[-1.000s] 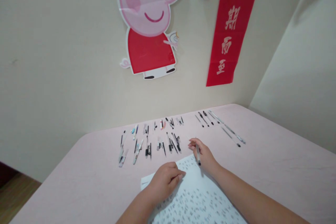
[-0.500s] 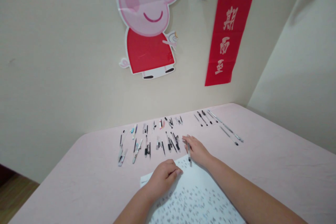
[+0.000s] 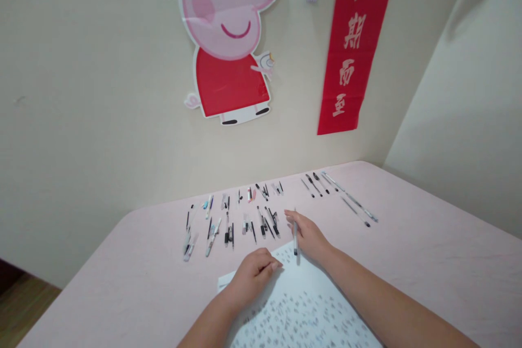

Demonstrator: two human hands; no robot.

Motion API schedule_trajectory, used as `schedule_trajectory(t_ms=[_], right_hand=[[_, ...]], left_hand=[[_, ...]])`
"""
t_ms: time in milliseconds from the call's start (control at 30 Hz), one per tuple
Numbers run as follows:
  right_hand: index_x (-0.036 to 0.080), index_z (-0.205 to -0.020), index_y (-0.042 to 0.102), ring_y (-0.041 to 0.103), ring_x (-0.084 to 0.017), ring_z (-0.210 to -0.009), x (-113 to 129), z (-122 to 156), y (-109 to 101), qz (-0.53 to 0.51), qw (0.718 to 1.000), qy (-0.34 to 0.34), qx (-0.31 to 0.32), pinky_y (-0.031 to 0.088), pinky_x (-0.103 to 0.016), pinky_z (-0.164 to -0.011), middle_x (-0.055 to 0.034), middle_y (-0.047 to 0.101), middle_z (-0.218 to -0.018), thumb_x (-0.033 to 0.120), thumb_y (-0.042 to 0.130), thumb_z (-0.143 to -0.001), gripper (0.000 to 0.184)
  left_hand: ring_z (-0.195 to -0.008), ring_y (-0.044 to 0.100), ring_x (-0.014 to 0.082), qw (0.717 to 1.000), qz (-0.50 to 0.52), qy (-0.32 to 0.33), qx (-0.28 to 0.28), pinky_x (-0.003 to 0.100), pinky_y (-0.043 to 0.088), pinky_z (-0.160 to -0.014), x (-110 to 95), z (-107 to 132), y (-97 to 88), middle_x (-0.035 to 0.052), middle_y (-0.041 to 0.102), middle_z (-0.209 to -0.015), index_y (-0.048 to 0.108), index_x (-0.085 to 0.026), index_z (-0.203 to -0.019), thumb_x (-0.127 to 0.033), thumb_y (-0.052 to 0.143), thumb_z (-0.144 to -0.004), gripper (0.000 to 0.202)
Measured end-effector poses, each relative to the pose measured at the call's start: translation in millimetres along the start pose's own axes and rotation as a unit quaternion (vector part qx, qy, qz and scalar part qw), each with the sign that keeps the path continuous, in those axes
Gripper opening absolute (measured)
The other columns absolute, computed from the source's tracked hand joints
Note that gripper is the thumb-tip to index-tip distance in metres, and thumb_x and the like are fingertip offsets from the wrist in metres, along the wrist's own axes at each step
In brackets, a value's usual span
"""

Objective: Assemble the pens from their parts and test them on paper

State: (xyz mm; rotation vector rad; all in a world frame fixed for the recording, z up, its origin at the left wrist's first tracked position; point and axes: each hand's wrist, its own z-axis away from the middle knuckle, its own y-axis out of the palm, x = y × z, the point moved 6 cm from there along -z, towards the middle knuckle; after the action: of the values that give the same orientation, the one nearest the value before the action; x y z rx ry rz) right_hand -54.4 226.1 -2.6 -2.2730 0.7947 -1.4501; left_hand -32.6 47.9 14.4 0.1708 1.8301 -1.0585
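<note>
My right hand is closed on a slim pen with a clear barrel and a dark lower end. The pen stands nearly upright over the far part of a white sheet of paper covered in small handwritten marks. Resting at the sheet's left side, my left hand has its fingers curled and the thumb pressed against the forefinger. Whatever it may hold is hidden. Just beyond both hands lie a dismantled black pen and another taken-apart pen, their refills beside them.
Several more pen parts lie in two rows, among them a white pen barrel and a blue cap. Farther right are black pens and long clear pens on the pink tabletop. A wall bounds the far edge.
The pen in my right hand has turned slightly more upright, with its dark end a little lower. My left hand has hardly moved. The camera view has tilted slightly.
</note>
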Motion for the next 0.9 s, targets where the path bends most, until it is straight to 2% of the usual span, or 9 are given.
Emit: schedule_trajectory(t_ms=[100,200,300,400,467,633,800,900], right_hand=[[0.022,-0.127,0.05,0.06,-0.021,-0.108,11.0,3.8,-1.0,-0.03,0.999,-0.033,0.003,0.046,-0.043,-0.096,-0.0105,0.06,-0.124,0.011,0.046,-0.083,0.046],[0.024,-0.127,0.051,0.056,-0.022,-0.114,29.1,9.4,1.3,-0.048,0.996,-0.065,0.024,0.045,-0.043,-0.098,-0.0098,0.058,-0.127,0.011,0.047,-0.083,0.046],[0.023,-0.129,0.051,0.054,-0.023,-0.117,52.1,16.8,7.2,-0.046,0.993,-0.1,0.051,0.042,-0.045,-0.1,-0.0115,0.059,-0.126,0.01,0.048,-0.083,0.048],[0.021,-0.13,0.049,0.055,-0.023,-0.116,76.4,24.9,14.2,-0.067,0.983,-0.148,0.081,0.044,-0.043,-0.099,-0.0131,0.058,-0.126,0.01,0.047,-0.085,0.047],[0.021,-0.13,0.048,0.055,-0.022,-0.115,89.0,29.3,18.2,-0.085,0.976,-0.175,0.102,0.044,-0.042,-0.098,-0.0134,0.059,-0.125,0.01,0.048,-0.085,0.047],[0.02,-0.127,0.05,0.056,-0.021,-0.112,101.0,34.8,23.6,-0.098,0.967,-0.191,0.136,0.045,-0.037,-0.096,-0.0125,0.061,-0.122,0.007,0.048,-0.083,0.046],[0.02,-0.125,0.051,0.058,-0.02,-0.106,105.0,35.9,23.2,-0.098,0.966,-0.184,0.152,0.045,-0.035,-0.093,-0.0117,0.062,-0.117,0.012,0.049,-0.084,0.042],[0.022,-0.126,0.051,0.06,-0.021,-0.101,101.8,34.8,22.0,-0.092,0.972,-0.162,0.142,0.046,-0.035,-0.09,-0.0106,0.065,-0.112,0.017,0.052,-0.084,0.042]], left_hand=[[-0.075,0.057,0.0195,0.999,0.037,-0.016,-0.036,0.03,0.041,-0.071,5.3,-0.3,-4.1,0.008,0.062,-0.072,0.075,-0.016,-0.084,-0.044,0.047,-0.088,0.039],[-0.069,0.056,0.0173,0.989,0.112,-0.065,-0.076,0.03,0.042,-0.067,15.9,-0.1,-6.9,0.0081,0.064,-0.076,0.072,-0.015,-0.09,-0.043,0.055,-0.084,0.034],[-0.062,0.054,0.0139,0.963,0.23,-0.101,-0.099,0.028,0.042,-0.062,25.7,-0.5,-4.7,0.0074,0.065,-0.077,0.065,-0.014,-0.103,-0.044,0.06,-0.08,0.037],[-0.063,0.054,0.0131,0.936,0.316,-0.095,-0.123,0.027,0.041,-0.061,30.8,-1.6,-3.6,0.0048,0.064,-0.076,0.058,-0.017,-0.113,-0.045,0.065,-0.077,0.046],[-0.066,0.056,0.0136,0.922,0.351,-0.095,-0.132,0.026,0.042,-0.063,33.5,-2.1,-3.2,0.0037,0.064,-0.077,0.057,-0.019,-0.113,-0.044,0.068,-0.074,0.048],[-0.07,0.058,0.0151,0.904,0.379,-0.119,-0.156,0.028,0.043,-0.067,37.9,-1.3,-6.0,0.0049,0.065,-0.082,0.062,-0.019,-0.105,-0.041,0.076,-0.066,0.047],[-0.069,0.059,0.0169,0.909,0.353,-0.137,-0.172,0.03,0.044,-0.068,38.2,0.2,-9.3,0.0049,0.066,-0.074,0.067,-0.016,-0.098,-0.038,0.074,-0.067,0.039],[-0.073,0.059,0.0182,0.912,0.344,-0.132,-0.177,0.03,0.044,-0.071,35.7,0.5,-11.3,0.0061,0.068,-0.078,0.067,-0.016,-0.096,-0.04,0.074,-0.068,0.038]])
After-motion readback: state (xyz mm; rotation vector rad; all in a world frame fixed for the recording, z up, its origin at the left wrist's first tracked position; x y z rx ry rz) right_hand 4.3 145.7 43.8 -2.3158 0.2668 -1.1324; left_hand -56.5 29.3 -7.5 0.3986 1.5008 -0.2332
